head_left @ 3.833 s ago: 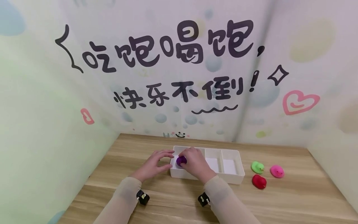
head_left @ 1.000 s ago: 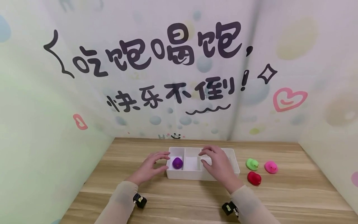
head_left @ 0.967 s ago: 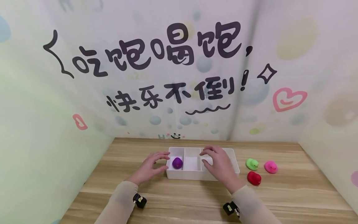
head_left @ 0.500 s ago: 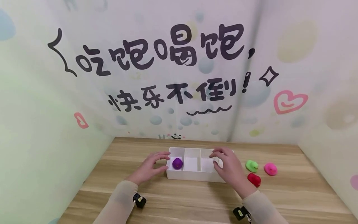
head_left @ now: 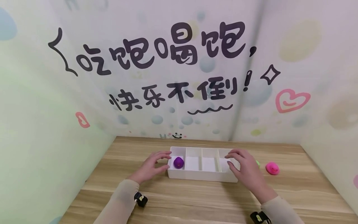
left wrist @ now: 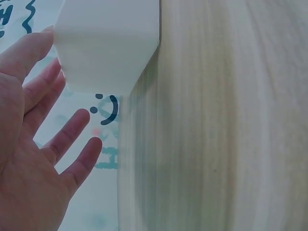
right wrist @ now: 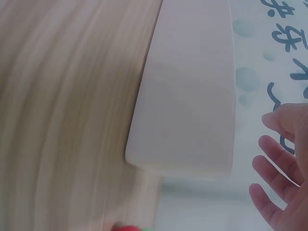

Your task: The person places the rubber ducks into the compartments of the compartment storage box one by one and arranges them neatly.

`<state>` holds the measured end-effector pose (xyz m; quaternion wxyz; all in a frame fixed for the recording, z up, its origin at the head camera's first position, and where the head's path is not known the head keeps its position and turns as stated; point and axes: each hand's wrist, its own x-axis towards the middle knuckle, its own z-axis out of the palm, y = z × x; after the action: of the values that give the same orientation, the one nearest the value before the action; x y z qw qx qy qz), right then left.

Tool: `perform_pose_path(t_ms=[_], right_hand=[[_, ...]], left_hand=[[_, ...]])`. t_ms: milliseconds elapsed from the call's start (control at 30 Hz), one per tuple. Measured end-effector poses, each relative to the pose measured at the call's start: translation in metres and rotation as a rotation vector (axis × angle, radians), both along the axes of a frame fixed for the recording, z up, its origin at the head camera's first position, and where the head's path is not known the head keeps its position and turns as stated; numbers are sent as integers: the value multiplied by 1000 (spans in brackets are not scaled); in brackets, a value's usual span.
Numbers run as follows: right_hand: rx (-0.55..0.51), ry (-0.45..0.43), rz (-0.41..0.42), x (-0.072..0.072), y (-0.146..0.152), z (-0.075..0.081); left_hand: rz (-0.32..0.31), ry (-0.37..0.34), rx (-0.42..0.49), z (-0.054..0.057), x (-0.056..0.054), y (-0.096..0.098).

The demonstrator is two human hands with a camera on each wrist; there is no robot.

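Note:
A white divided box (head_left: 202, 176) stands on the table, its compartments in a row. In the leftmost one sits a purple rubber duck (head_left: 178, 162). My left hand (head_left: 149, 166) is at the box's left end, fingertips and thumb spread at the rim; the left wrist view shows its fingers (left wrist: 72, 130) loosely extended. Over the box's right end hovers my right hand (head_left: 247, 169), fingers apart and nothing between them. A pink duck (head_left: 272, 168) lies farther right. The green duck (head_left: 258, 163) is mostly hidden behind my right hand. The red duck (right wrist: 126, 228) peeks into the right wrist view.
Behind the table (head_left: 179, 202) rises a printed wall cloth (head_left: 156, 127) with large dark lettering. Another pale wall (head_left: 42, 149) borders the left side. Small black cameras (head_left: 140, 199) sit on both wrists.
My right hand has let go of the purple duck in the leftmost compartment and moved right along the box, now covering the red duck. My left hand has stayed at the left end.

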<state>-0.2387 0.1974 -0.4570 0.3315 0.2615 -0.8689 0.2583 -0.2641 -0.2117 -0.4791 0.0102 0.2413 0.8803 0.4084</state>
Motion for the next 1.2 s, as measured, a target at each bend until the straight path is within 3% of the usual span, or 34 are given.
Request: perform_pose_path(t_ms=[233,533,700,933,1200], right_hand=[[20,7,-70,7,27,1],[39,-6,-138,18,62,-1],[65,-74,-163,23,73,-8],[54,-161,-156,31,90,-17],[105,-161,-105,35,109,-21]], left_hand=[[-15,42,14,-1,0,2],[-1,9,-4,-1,-2,5],[13,-17,-6,1,-1,2],[11,-6,-11,1,-1,1],[17,-18,-15,2,0,2]])
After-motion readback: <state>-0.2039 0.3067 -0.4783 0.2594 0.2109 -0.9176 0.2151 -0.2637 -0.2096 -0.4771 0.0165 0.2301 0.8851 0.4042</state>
